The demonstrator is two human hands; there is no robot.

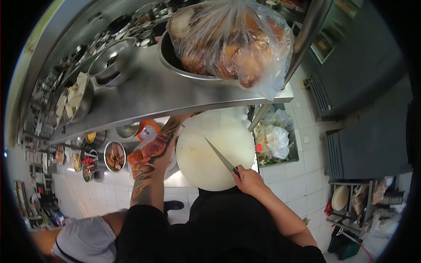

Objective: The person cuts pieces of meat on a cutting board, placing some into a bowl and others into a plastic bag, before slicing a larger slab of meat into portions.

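My right hand (248, 179) is closed around the handle of a long knife (220, 156), whose blade points up and left over the round white cutting board (197, 168). My left arm reaches forward along the board's left side. My left hand (183, 117) shows only in part under the edge of the steel shelf, so its fingers and anything in them are hidden. Red meat (156, 147) lies just left of my left forearm, partly covered by it.
Above the board, a steel shelf (144, 98) carries a big bowl with a plastic bag of browned food (232, 48). Metal bowls of food (115, 156) stand at left. A bin of greens (276, 140) is at right. Another person's leg (87, 236) is at lower left.
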